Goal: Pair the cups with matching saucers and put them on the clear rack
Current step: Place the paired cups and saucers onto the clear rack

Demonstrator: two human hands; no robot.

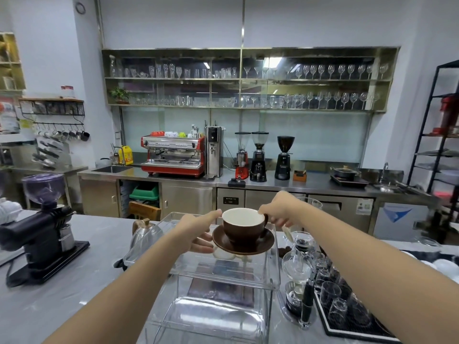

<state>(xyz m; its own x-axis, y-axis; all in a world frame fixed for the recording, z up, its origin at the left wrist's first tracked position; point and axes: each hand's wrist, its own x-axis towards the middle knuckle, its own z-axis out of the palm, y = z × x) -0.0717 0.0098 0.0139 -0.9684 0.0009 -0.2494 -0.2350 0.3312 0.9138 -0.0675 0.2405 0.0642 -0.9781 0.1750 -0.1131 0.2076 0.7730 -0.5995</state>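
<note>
A: Item: brown ceramic cup point(244, 225), white inside?
B: On matching brown saucer point(243, 240), above clear acrylic rack point(198, 269). Left hand point(196, 230) grips saucer; right hand point(280, 209) pinches cup handle.

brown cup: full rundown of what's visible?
The brown cup is glossy, ceramic-looking, dark brown outside and white inside, and looks empty. It stands upright on the matching brown saucer, held above the clear rack. Its handle faces right, pinched by the right hand. The left hand holds the saucer's left edge, forefinger at the cup's rim.
</note>
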